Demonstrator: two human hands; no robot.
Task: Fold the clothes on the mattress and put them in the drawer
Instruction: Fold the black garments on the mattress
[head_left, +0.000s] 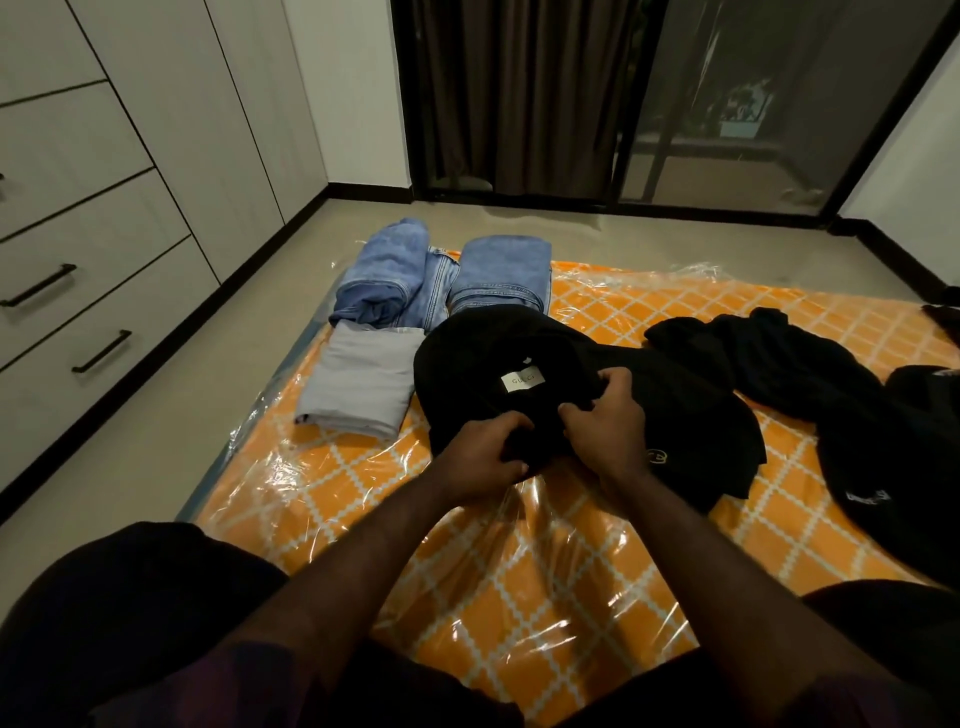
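clothes spread across a mattress, drawers to the left

a mattress (545, 597) lies on the floor. at its far left corner sit two folded jeans (382, 280) (501, 273) side by side, with a folded shirt (358, 387) just nearer. right of that shirt lies a garment (675, 415) under both hands. further right lies a heap of clothes (810, 379). drawers (78, 291) stand along the left wall.

Both hands, left hand (485, 451) and right hand (605, 418), gripping black garment (488, 353) on mattress (545, 571)
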